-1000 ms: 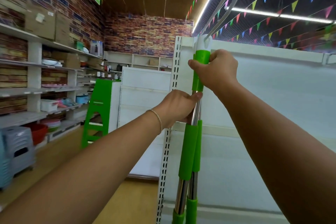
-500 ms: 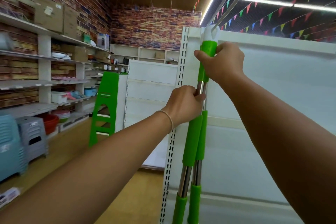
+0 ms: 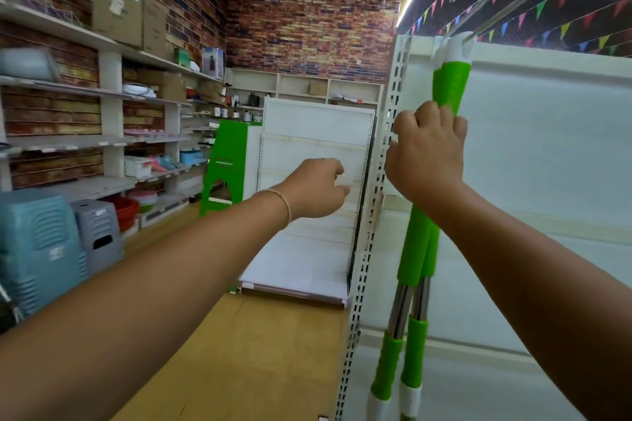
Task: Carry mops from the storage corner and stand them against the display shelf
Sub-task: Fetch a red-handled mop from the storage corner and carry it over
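Mops point(image 3: 415, 249), two of them side by side, stand upright against the white shelf point(image 3: 547, 164), just right of its perforated corner post point(image 3: 383, 181). Your right hand point(image 3: 427, 154) rests on the upper handles, fingers draped over the green grip rather than wrapped round it. Left of the post you have an open aisle of tan floor point(image 3: 266, 352) running back to a second white unit point(image 3: 314, 181) and a green stepladder point(image 3: 225, 167); stools point(image 3: 51, 246) and stocked wall shelves point(image 3: 102, 92) line its left edge.

Half a second ago your left hand point(image 3: 318, 191) gripped the steel shafts below the right one; now it is off them and out over the aisle, fingers loosely curled, holding nothing. Your right hand has eased from a full grip to this lighter touch.

Handles are polished steel tube with matte green sleeves and white caps at the top.
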`<state>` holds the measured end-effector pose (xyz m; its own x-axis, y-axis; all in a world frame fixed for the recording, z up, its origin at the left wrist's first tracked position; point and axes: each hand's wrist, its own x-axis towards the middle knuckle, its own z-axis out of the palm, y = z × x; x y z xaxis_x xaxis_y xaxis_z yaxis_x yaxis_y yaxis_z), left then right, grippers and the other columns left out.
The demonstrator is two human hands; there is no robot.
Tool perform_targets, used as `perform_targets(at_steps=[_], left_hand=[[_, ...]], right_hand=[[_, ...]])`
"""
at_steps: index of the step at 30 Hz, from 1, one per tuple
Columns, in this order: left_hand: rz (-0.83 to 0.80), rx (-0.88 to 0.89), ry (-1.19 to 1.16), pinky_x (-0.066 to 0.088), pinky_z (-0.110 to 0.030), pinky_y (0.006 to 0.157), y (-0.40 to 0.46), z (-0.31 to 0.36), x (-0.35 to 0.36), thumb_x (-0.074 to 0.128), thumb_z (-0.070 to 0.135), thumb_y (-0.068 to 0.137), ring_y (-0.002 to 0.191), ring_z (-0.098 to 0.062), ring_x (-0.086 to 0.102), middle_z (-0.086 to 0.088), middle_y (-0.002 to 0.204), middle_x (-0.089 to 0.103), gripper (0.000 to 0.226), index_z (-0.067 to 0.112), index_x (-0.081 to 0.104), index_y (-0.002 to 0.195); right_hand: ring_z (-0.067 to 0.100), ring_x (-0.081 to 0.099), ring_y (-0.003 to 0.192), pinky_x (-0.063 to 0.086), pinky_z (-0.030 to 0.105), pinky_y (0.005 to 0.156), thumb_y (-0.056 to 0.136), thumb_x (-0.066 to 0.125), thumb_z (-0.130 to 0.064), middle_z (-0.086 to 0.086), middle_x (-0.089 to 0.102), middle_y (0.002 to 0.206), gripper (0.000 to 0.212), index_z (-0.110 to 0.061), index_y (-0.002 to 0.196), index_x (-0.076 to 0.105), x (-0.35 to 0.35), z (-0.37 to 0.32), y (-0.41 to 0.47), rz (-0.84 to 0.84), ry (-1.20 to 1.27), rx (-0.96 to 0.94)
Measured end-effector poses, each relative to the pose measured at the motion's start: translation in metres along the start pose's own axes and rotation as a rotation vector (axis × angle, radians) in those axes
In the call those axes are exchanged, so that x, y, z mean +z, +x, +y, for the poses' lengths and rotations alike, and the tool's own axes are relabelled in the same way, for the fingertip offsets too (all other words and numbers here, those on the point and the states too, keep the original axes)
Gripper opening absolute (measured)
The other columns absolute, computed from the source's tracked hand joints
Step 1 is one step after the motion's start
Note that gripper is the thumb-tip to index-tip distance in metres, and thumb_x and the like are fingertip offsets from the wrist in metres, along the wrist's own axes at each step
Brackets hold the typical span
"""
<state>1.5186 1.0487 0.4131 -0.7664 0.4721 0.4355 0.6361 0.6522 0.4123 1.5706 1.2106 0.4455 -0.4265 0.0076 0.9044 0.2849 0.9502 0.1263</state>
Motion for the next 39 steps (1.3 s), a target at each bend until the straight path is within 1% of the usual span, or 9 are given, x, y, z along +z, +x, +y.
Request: perform_targets(at_steps=[5, 8, 12, 18, 21, 23, 30, 34, 39], left_hand=[[-0.013, -0.012, 0.165, 0.043, -0.032, 0.096, -0.018, -0.056, -0.025, 0.052, 0.035, 0.097, 0.122, -0.026, 0.053, -0.01, 0.142, 0.049, 0.053, 0.016, 0.038, 0.144], [-0.021, -0.01, 0.335, 0.046, -0.042, 0.1, -0.034, -0.095, -0.045, 0.051, 0.034, 0.097, 0.123, -0.031, 0.05, -0.012, 0.139, 0.049, 0.051, 0.014, 0.039, 0.143], [-0.049, -0.035, 0.512, 0.051, -0.047, 0.09, -0.059, -0.154, -0.072, 0.051, 0.035, 0.095, 0.113, -0.032, 0.055, -0.012, 0.127, 0.053, 0.043, 0.013, 0.044, 0.132], [-0.075, -0.136, 0.574, 0.055, -0.044, 0.079, -0.1, -0.236, -0.105, 0.055, 0.035, 0.092, 0.098, -0.03, 0.06, -0.011, 0.115, 0.057, 0.034, 0.015, 0.05, 0.12], [-0.083, -0.207, 0.596, 0.053, -0.046, 0.087, -0.119, -0.273, -0.118, 0.056, 0.036, 0.092, 0.111, -0.031, 0.058, -0.012, 0.127, 0.056, 0.048, 0.014, 0.045, 0.133], [-0.082, -0.251, 0.604, 0.052, -0.047, 0.091, -0.13, -0.295, -0.126, 0.055, 0.036, 0.093, 0.116, -0.032, 0.057, -0.013, 0.13, 0.055, 0.048, 0.014, 0.046, 0.134], [-0.088, -0.394, 0.6, 0.051, -0.039, 0.085, -0.159, -0.366, -0.143, 0.055, 0.034, 0.094, 0.113, -0.032, 0.056, -0.013, 0.126, 0.055, 0.044, 0.015, 0.045, 0.132], [-0.1, -0.469, 0.603, 0.049, -0.037, 0.08, -0.16, -0.407, -0.144, 0.055, 0.034, 0.094, 0.109, -0.03, 0.056, -0.012, 0.122, 0.056, 0.042, 0.015, 0.046, 0.13], [-0.12, -0.531, 0.596, 0.048, -0.046, 0.097, -0.142, -0.455, -0.143, 0.055, 0.032, 0.095, 0.121, -0.031, 0.052, -0.011, 0.133, 0.052, 0.051, 0.017, 0.039, 0.141]], right_hand=[[0.034, 0.049, 0.09, 0.036, 0.042, 0.081, 0.078, 0.064, -0.01, 0.014, 0.054, 0.093, 0.019, -0.006, 0.096, 0.06, 0.007, -0.059, -0.008, -0.046, 0.053, -0.058], [0.031, 0.047, 0.1, 0.035, 0.043, 0.089, 0.09, 0.056, -0.021, 0.01, 0.052, 0.104, 0.023, -0.01, 0.11, 0.057, 0.01, -0.1, -0.008, -0.161, 0.077, -0.092], [0.031, 0.047, 0.107, 0.036, 0.043, 0.094, 0.095, 0.051, -0.03, 0.01, 0.053, 0.113, 0.029, -0.012, 0.116, 0.055, 0.015, -0.157, -0.01, -0.24, 0.162, -0.118], [0.031, 0.048, 0.117, 0.037, 0.044, 0.099, 0.096, 0.049, -0.036, 0.01, 0.055, 0.124, 0.037, -0.013, 0.124, 0.054, 0.029, -0.245, -0.017, -0.387, 0.293, -0.157], [0.032, 0.048, 0.121, 0.038, 0.044, 0.101, 0.096, 0.049, -0.035, 0.011, 0.056, 0.127, 0.04, -0.013, 0.128, 0.054, 0.035, -0.285, -0.022, -0.432, 0.343, -0.195], [0.033, 0.048, 0.122, 0.039, 0.044, 0.102, 0.095, 0.05, -0.034, 0.012, 0.056, 0.128, 0.041, -0.012, 0.129, 0.054, 0.042, -0.311, -0.024, -0.453, 0.377, -0.219], [0.033, 0.05, 0.118, 0.042, 0.044, 0.098, 0.094, 0.052, -0.036, 0.012, 0.057, 0.122, 0.039, -0.013, 0.126, 0.054, 0.076, -0.393, -0.031, -0.504, 0.473, -0.317], [0.034, 0.049, 0.121, 0.041, 0.045, 0.099, 0.095, 0.05, -0.037, 0.012, 0.057, 0.125, 0.041, -0.014, 0.128, 0.053, 0.107, -0.435, -0.033, -0.553, 0.523, -0.358], [0.034, 0.049, 0.12, 0.042, 0.045, 0.1, 0.096, 0.047, -0.039, 0.013, 0.056, 0.126, 0.041, -0.012, 0.127, 0.053, 0.159, -0.48, -0.021, -0.591, 0.56, -0.415]])
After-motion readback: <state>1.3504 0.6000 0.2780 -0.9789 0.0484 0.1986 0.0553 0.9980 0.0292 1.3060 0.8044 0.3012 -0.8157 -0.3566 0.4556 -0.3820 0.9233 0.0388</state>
